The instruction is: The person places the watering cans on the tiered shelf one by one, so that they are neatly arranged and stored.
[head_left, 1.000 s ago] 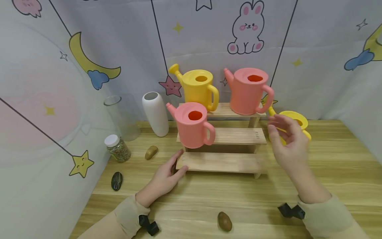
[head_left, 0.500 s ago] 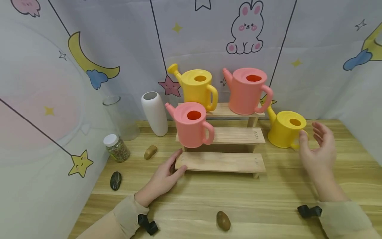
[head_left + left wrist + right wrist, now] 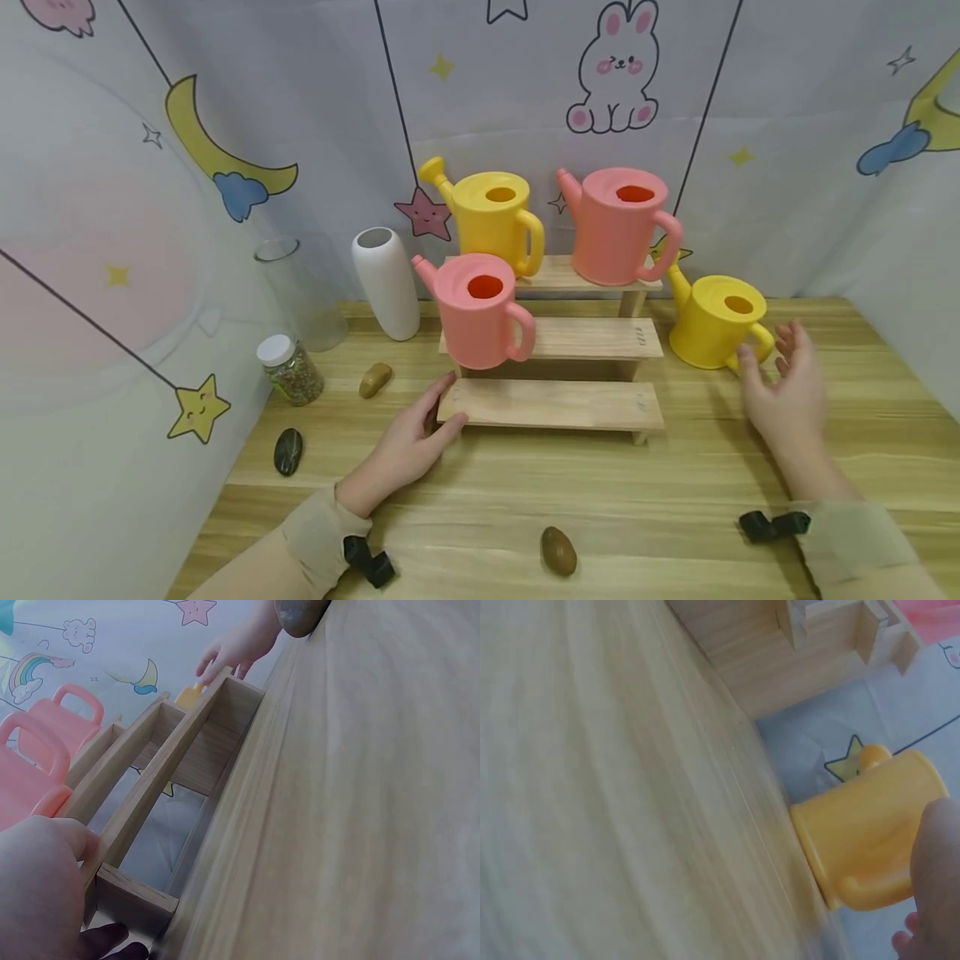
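Observation:
In the head view, my left hand holds the left end of the lowest step of a three-tier wooden stand, thumb on top and fingers round the side. My right hand is beside the handle of a yellow watering can, thumb close to it and fingers loosely bent. That can stands on the table right of the stand. On the top tier are another yellow watering can and a pink watering can. A second pink watering can sits on the middle tier's left end.
Left of the stand are a white vase, a clear glass vase and a lidded jar. A tan stone and a black stone lie nearby; a brown stone is at the front. Printed cloth hangs behind.
My right hand moved right from in front of the yellow watering can, then slightly back toward its handle. My left hand keeps its hold on the stand.

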